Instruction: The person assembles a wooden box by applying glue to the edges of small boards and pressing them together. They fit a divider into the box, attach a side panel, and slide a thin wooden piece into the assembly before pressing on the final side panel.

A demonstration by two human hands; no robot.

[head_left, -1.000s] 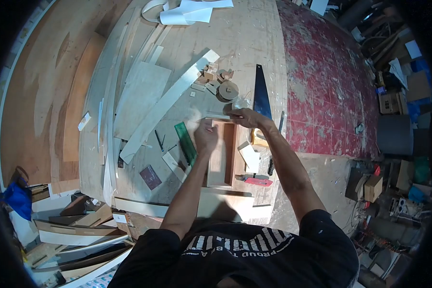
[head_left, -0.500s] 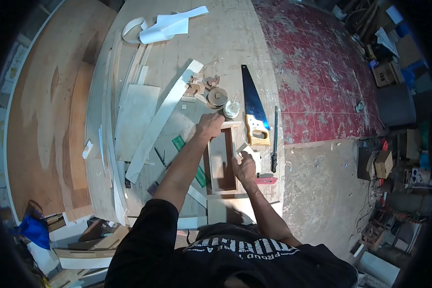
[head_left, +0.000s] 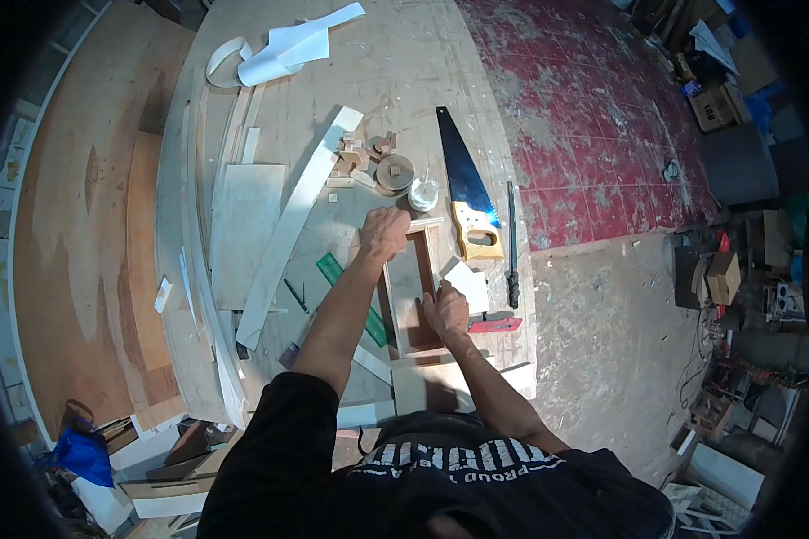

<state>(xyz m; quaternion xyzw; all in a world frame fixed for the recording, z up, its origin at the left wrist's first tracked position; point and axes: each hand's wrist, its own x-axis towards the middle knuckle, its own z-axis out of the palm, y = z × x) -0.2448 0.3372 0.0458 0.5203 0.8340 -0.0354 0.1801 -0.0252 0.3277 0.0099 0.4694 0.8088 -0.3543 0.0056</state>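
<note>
A shallow, open wooden box [head_left: 426, 260] lies on the bench [head_left: 413, 63], at its near right part, with its long sides running from near to far. The left hand [head_left: 386, 234] is curled at the box's far left corner, grasping it there, its fingertips mostly hidden. The right hand [head_left: 447, 313] lies with bent fingers over the right wall, towards the near end; whether it clamps the wall or only presses on it, I cannot tell.

Just right of the box, beside the right hand, is a pale block [head_left: 466, 286], and a red cutter [head_left: 494, 325] lies a little nearer. Farther right, a handsaw [head_left: 465, 184] lies with its yellow handle towards the near side, and a slim dark tool [head_left: 512, 247] lies parallel to the bench's right edge.

Beyond the box's far end stand a white-smeared pot [head_left: 423, 195] and a round wooden disc [head_left: 395, 172], with small wood scraps [head_left: 352, 157] to their left. A green ruler [head_left: 331, 268] passes under the left forearm. Farther left, a long pale board [head_left: 301, 229] slants beside a thin panel [head_left: 250, 202]. A curled white sheet [head_left: 297, 51] lies at the far left.
</note>
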